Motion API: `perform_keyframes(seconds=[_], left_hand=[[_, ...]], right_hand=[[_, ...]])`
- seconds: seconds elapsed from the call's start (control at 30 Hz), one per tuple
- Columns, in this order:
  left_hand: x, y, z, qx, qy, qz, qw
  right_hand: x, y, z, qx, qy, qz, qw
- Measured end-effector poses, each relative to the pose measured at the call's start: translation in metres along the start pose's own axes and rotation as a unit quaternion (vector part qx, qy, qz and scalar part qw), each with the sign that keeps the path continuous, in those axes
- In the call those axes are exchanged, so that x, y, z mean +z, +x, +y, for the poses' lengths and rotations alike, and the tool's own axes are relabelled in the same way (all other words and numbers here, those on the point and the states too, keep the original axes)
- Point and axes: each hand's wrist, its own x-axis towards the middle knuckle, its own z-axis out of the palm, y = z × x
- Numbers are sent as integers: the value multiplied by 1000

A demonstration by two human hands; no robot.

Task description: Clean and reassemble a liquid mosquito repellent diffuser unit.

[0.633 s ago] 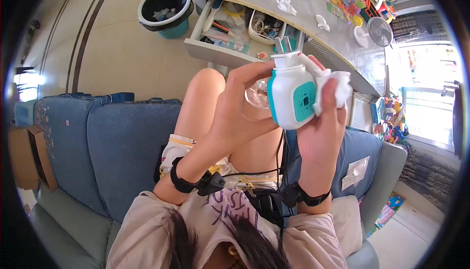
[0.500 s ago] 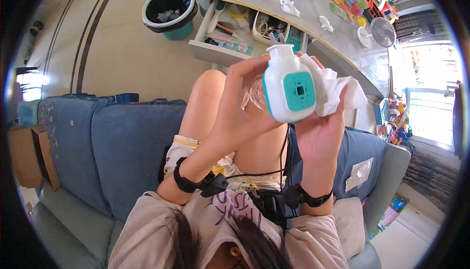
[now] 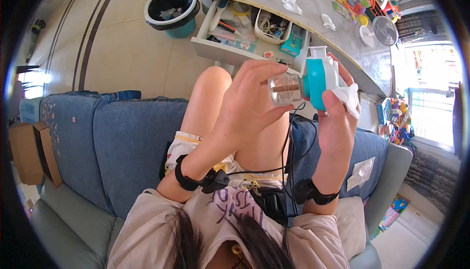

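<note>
Above my knees I hold a white-and-teal plug-in liquid vaporizer [image 3: 318,82] on its side, with a clear bottle [image 3: 284,91] joined to it. A dark rod shows inside the bottle, which points left. My left hand [image 3: 247,93] grips the bottle between thumb and fingers. My right hand [image 3: 339,127] is closed around the vaporizer's body, thumb near and fingers behind. A crumpled white tissue [image 3: 349,97] is tucked in that same hand, against the vaporizer's white side. The fingers behind the body are partly hidden.
Ahead, an open drawer [image 3: 245,51] holds a white basket of cables [image 3: 269,28] and a teal box [image 3: 292,43]. Crumpled tissues [image 3: 292,5] and a small fan [image 3: 384,30] are on the desk [image 3: 342,41]. A lined trash bin [image 3: 178,29] stands left. Black cables hang between my wrists.
The vaporizer has turned from showing its teal-grilled face to lying sideways, and has moved slightly right. The bottle now shows clearly in my left hand's grip. My right hand has shifted right.
</note>
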Motion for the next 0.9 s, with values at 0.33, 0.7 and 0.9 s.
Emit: perform_keyframes(seconds=[0.33, 0.7, 0.9], left_hand=[[4, -1, 0, -18, -43, 14, 999], [-3, 2, 9, -43, 53, -47, 997], [1, 3, 9, 67, 92, -54, 992]], right_hand=[[-3, -2, -2, 14, 45, -3, 999], [0, -2, 3, -47, 0, -37, 998], [9, -7, 3, -92, -157, -44, 982]])
